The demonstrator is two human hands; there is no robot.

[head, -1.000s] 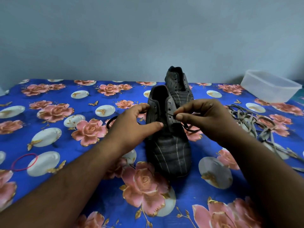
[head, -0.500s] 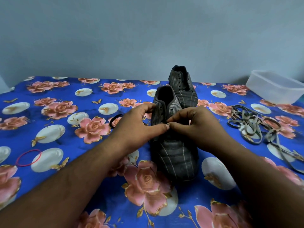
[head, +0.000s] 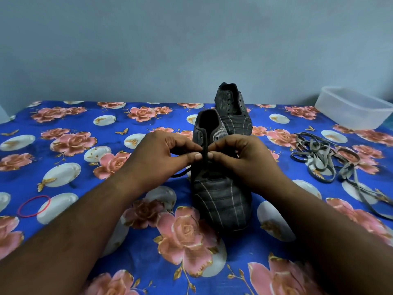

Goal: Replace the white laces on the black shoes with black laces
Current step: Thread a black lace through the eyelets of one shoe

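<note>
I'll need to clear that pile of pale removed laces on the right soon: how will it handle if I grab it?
The removed laces lie in loose flat loops, so they are probably floppy and light. The loops overlap, so lifting one strand likely drags others along. A long tail trails toward the cloth's near edge and may snag or dangle.

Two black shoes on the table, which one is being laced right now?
The near shoe: both hands, left hand and right hand, pinch a black lace over its tongue. The far shoe behind it stands untouched, eyelets bare.
</note>
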